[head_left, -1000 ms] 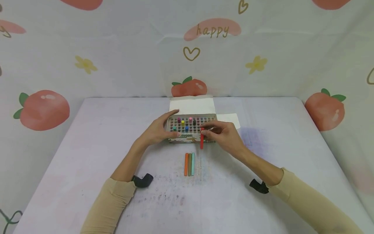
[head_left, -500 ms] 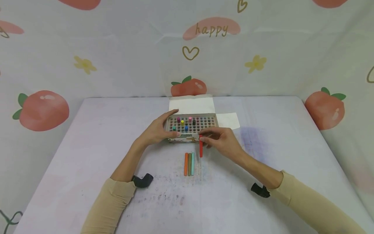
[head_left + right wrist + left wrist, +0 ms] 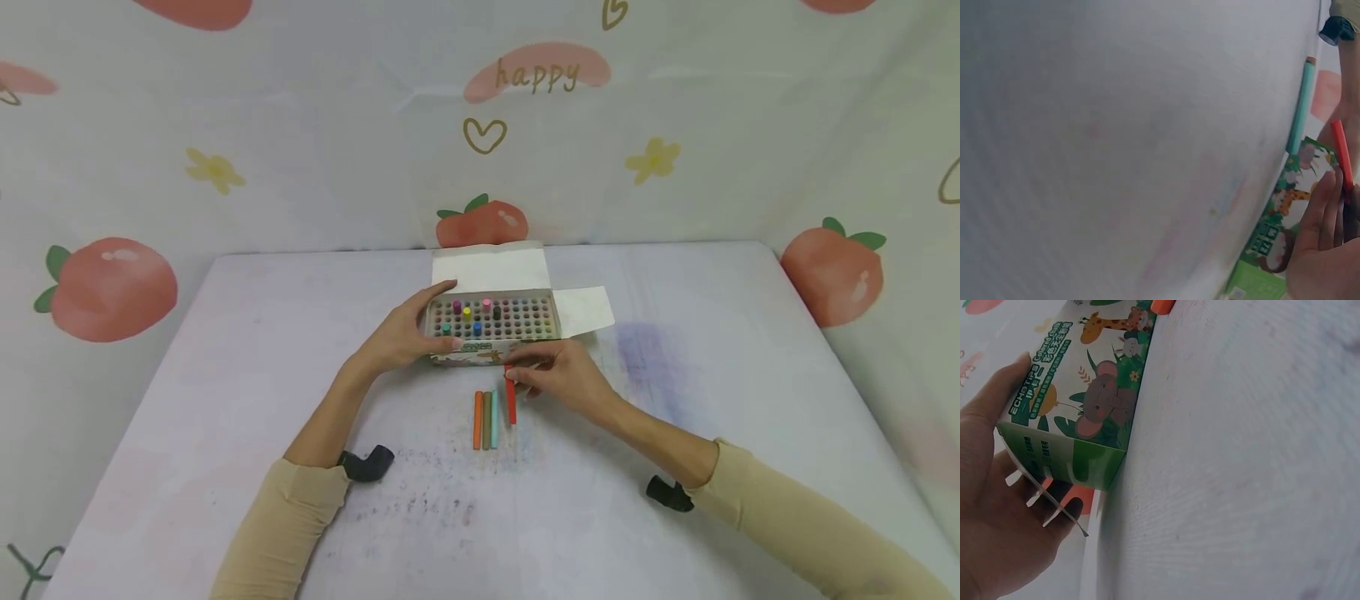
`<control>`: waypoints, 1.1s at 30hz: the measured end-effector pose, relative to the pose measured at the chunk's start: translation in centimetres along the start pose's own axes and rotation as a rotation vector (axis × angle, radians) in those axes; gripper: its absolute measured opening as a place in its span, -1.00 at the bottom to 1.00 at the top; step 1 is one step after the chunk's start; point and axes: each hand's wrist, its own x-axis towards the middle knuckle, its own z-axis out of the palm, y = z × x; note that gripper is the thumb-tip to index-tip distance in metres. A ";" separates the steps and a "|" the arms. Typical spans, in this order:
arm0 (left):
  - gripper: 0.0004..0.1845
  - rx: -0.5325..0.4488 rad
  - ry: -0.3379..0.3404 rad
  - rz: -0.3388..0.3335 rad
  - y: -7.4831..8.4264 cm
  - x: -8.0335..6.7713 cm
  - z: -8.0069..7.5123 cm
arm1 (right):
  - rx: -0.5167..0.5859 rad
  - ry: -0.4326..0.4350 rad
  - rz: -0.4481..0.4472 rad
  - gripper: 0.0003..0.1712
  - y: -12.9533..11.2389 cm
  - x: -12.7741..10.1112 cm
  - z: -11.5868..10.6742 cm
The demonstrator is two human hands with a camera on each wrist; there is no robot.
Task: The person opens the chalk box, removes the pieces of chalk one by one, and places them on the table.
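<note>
Red chalk stick (image 3: 511,403) was pinched by the right hand (image 3: 558,379) beside three lying sticks (image 3: 486,420). Left hand (image 3: 401,335) gripped the chalk box (image 3: 493,327) with curled fingers.

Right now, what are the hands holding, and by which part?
Right hand pinches the red stick by its upper end. Left hand grips the box at its left end.
</note>
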 end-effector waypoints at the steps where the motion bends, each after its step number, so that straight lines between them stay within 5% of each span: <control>1: -0.02 0.000 0.002 0.001 0.0 0.0 0.0 | -0.004 -0.004 0.018 -0.75 0.1 0.0 0.0; 19: -0.03 0.006 0.006 0.036 0.1 -0.2 -0.2 | -0.022 -0.100 0.198 -0.78 0.8 0.2 0.9; 33: -0.04 0.019 0.009 0.033 0.0 -0.3 -0.3 | -0.033 -0.094 0.198 -0.80 1.3 0.4 1.1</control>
